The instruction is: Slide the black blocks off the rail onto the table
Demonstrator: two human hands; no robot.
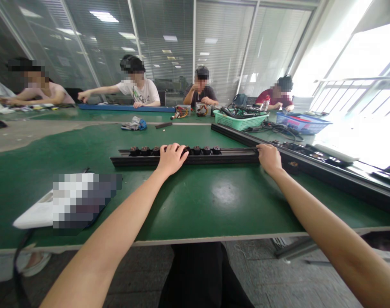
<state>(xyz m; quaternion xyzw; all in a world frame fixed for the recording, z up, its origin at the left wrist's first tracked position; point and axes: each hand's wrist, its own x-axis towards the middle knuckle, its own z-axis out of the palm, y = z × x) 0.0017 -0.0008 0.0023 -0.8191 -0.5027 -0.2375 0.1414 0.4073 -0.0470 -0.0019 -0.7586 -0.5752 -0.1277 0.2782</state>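
A long black rail (134, 161) lies crosswise on the green table, with a row of several small round black parts (196, 150) along its top. My left hand (172, 159) is closed over the middle of that row, its fingers bent down the far side, so the parts beneath it are hidden. A thin dark rod (238, 149) runs along the rail's back edge toward the right. At the rail's right end, my right hand (269, 158) pinches the rod's tip between thumb and fingers.
Another long black rail (313, 164) slants along the right. Behind are a green basket (241, 122) of cables, a blue basket (302, 124) and a crumpled cloth (134, 124). A white device (41, 209) lies front left. Several people sit across the table, one touching a blue bar (127, 108).
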